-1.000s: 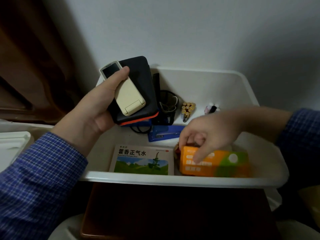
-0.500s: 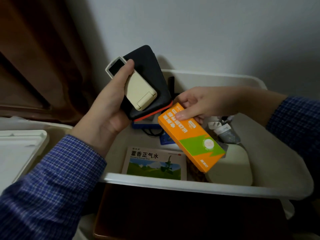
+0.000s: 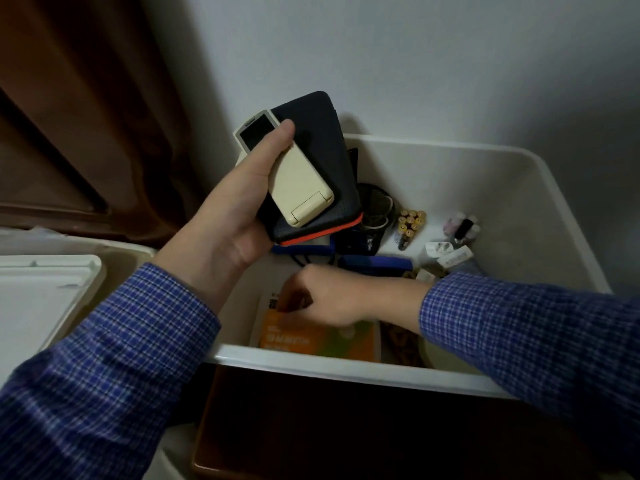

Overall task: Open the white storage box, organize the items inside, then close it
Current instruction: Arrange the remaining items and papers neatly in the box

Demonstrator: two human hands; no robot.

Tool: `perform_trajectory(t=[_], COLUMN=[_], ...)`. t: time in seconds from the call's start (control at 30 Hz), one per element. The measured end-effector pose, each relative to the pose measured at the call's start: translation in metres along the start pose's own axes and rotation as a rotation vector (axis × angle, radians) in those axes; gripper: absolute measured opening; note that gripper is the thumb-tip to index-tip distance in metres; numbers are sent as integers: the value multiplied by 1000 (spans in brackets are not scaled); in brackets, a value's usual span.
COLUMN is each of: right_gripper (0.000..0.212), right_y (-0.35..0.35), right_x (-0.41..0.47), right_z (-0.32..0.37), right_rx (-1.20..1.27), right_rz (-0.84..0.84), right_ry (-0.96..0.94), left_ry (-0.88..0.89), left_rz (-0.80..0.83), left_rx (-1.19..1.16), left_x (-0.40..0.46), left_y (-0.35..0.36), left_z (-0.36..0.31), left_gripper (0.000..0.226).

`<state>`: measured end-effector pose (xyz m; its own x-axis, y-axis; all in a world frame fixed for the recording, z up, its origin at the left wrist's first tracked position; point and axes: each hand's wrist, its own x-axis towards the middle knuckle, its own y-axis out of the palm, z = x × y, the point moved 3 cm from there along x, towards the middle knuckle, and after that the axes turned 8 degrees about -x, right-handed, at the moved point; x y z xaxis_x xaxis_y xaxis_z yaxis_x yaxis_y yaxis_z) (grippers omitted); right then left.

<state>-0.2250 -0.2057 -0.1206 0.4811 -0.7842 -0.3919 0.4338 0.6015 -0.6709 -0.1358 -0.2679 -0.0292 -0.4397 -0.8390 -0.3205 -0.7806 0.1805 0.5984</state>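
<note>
1. Head view: half a second ago I saw my right hand [image 3: 327,299] holding the orange-and-green cardboard box [image 3: 318,337] up in the air, tilted, near the middle of the open white plastic storage box [image 3: 346,370]. Now that carton lies flat at the front of the bin, at about 6 o'clock, on top of the green-printed medicine box that showed there before.
2. My right fingers are curled down onto the carton's far edge, at its 11 o'clock corner; blur keeps me from telling whether they pinch it or merely rest on it.
3. My left hand [image 3: 239,216] has stayed raised at 10 o'clock over the bin's back-left corner, thumb clamped across the cream plastic remote control [image 3: 294,181] stacked on the black pouch with an orange edge [image 3: 322,161].
4. A bundle of gold-tipped batteries [image 3: 410,221] stands at 1 o'clock in the bin.
5. The white lid [image 3: 38,299] lies at 9 o'clock, outside the bin.
</note>
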Motion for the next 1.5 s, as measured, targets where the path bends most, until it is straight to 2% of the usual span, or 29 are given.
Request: perform_trajectory(t=[0.13,0.2,0.33,0.43,0.5,0.6,0.7,0.77,0.83,0.93,1.0,1.1,1.23,1.37,1.5], right_gripper=[27,28,12,7,8,4,18,21,14,30,37,32,5,24,20], right_y=[-14,-31,-101,-146,-149,-133,-109,-97,-86,-73,-69,-66,-58,-44,-38], right_x=[-15,-32,-90,-131,-139,-128,-100,-79,-63,-48,-44,-45,-53,-57,-53], right_z=[-4,-9,-42,-72,-86,-81,-67,-61,-58,-54,-52,-50,-40,-26,-7], right_rx=[-12,14,147,0,-87,-220,-313,-505,-678,-855,-910,-954,-1065,-1084,-1012], right_rz=[32,-18,-146,-305,-308,-278,-237,-190,-123,-78,-78,-74,-105,-202,-378], right_ry=[19,52,181,350,398,360,273,264,287,287,281,290,244,133,-12], left_ry=[-13,-17,-22,-36,-34,-22,-22,-11,6,11,1,10,50,92,119], left_rz=[-4,1,28,25,19,8,1,-3,-5,-5,3,-1,-5,-29,-27], left_rx=[11,24,41,62,95,118,112,97,82,73,67,57,24,8,-15], left_x=[0,0,1,2,2,2,1,1,1,2,2,2,2,0,-2], left_y=[1,1,0,1,2,2,1,2,1,0,0,-1,-1,-2,0], left_z=[2,2,4,6,8,8,4,1,0,0,-1,-2,-2,-4,-6], left_gripper=[27,29,28,23,20,17,27,30,28,27,28,31,31,31,29])
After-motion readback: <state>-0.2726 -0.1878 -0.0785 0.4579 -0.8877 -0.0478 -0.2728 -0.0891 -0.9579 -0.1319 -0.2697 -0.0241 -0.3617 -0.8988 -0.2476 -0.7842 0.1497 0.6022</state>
